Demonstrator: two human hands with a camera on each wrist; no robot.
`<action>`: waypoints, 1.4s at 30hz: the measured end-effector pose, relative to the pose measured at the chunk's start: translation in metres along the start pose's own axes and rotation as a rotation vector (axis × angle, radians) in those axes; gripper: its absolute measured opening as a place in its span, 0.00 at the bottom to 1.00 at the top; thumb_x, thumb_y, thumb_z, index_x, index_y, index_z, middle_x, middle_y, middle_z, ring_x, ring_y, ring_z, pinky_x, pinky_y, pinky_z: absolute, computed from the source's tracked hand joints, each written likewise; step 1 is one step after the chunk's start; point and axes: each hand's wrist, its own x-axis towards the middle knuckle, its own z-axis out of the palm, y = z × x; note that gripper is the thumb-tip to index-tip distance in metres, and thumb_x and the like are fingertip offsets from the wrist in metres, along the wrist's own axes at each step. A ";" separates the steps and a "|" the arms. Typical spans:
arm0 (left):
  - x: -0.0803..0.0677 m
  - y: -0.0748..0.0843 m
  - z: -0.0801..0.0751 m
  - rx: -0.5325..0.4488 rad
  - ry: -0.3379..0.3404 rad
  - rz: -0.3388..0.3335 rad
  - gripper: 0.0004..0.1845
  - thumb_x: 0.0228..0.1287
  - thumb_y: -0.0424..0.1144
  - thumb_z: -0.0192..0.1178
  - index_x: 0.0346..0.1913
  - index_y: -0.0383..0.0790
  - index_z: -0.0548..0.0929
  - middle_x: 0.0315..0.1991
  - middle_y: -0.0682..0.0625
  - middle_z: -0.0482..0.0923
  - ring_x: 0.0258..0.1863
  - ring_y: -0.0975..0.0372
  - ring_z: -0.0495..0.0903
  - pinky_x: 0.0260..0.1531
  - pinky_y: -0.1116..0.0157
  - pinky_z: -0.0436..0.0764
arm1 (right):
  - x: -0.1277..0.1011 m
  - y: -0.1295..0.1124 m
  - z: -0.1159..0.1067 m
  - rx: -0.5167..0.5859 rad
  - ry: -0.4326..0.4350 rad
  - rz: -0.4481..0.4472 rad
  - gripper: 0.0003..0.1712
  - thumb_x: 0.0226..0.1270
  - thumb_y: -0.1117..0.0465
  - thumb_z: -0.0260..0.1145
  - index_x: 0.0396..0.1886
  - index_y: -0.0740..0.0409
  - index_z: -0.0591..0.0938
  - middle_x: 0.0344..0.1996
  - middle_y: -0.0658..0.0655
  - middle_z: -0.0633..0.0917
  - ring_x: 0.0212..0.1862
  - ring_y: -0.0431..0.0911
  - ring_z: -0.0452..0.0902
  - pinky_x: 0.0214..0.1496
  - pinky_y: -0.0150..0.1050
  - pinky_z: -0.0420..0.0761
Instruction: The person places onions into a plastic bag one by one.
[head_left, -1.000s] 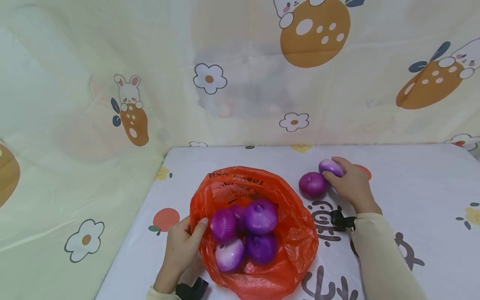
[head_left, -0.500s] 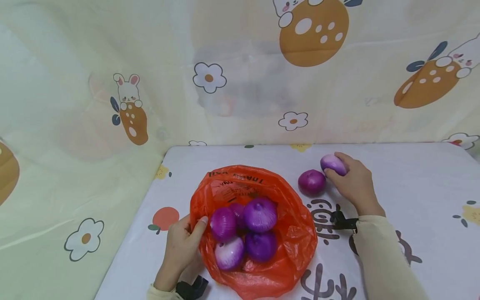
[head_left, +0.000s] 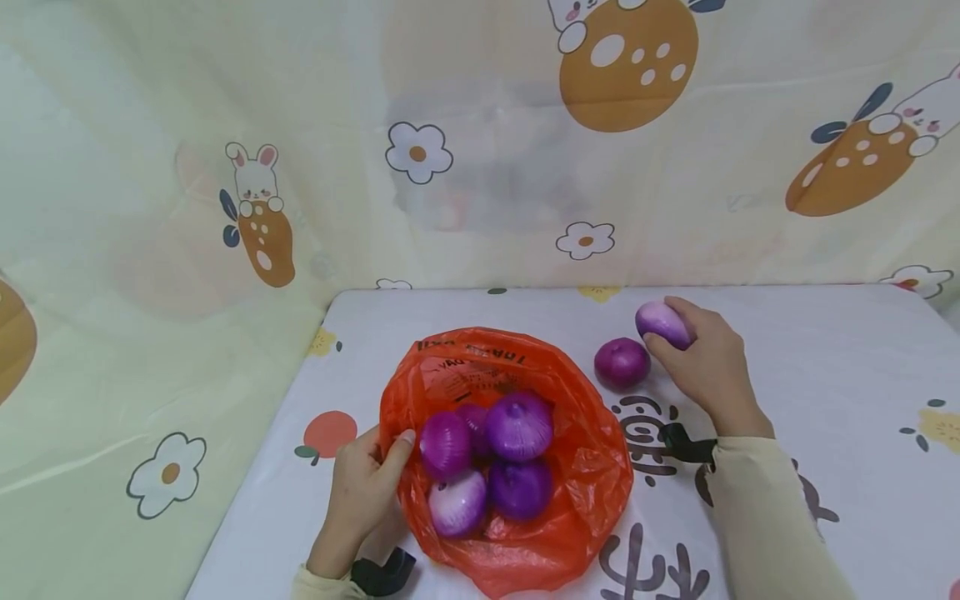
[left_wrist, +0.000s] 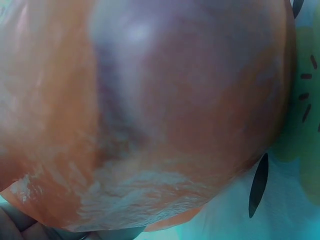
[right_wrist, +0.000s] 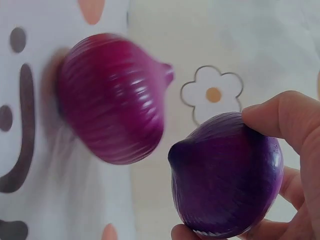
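Observation:
A red plastic bag [head_left: 592, 492] stands with its mouth open towards me, holding several purple onions [head_left: 519, 427]. At its left rim, my left hand [head_left: 363, 492] pinches the plastic, thumb inside and the other fingers behind it. Close up in the left wrist view, the bag [left_wrist: 150, 195] bulges over a blurred round shape. Over the far right part of the table, my right hand [head_left: 708, 358] grips a purple and white onion [head_left: 663, 325] between thumb and fingers. Just left of it, another purple onion [head_left: 622, 363] sits on the table, between that hand and the bag.
The table [head_left: 832, 367] wears a white cloth printed with fruit, flowers and dark drawings. A patterned curtain [head_left: 495, 167] hangs along the table's back edge, and more of it covers the left side.
My right hand has raised its onion slightly and moved a little away from the onion on the table. The left hand keeps its hold on the bag's rim.

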 end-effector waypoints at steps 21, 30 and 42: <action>0.000 0.003 -0.002 -0.008 -0.020 -0.037 0.10 0.73 0.40 0.64 0.32 0.40 0.85 0.17 0.55 0.74 0.17 0.64 0.70 0.15 0.70 0.70 | -0.019 -0.050 -0.019 0.052 0.128 -0.249 0.36 0.65 0.58 0.73 0.73 0.59 0.75 0.67 0.68 0.78 0.64 0.67 0.74 0.60 0.72 0.76; -0.001 0.004 -0.001 -0.019 -0.028 -0.044 0.10 0.73 0.40 0.64 0.32 0.41 0.85 0.17 0.55 0.75 0.18 0.64 0.71 0.15 0.70 0.71 | -0.030 -0.070 -0.020 0.079 0.136 -0.371 0.35 0.64 0.61 0.74 0.71 0.60 0.77 0.64 0.67 0.80 0.61 0.64 0.77 0.56 0.69 0.80; -0.001 0.003 -0.001 -0.014 -0.024 -0.037 0.10 0.73 0.40 0.64 0.33 0.41 0.85 0.17 0.56 0.75 0.17 0.64 0.71 0.15 0.69 0.71 | -0.041 -0.087 -0.019 0.110 0.156 -0.488 0.35 0.59 0.64 0.77 0.69 0.57 0.79 0.63 0.62 0.82 0.61 0.59 0.78 0.55 0.66 0.82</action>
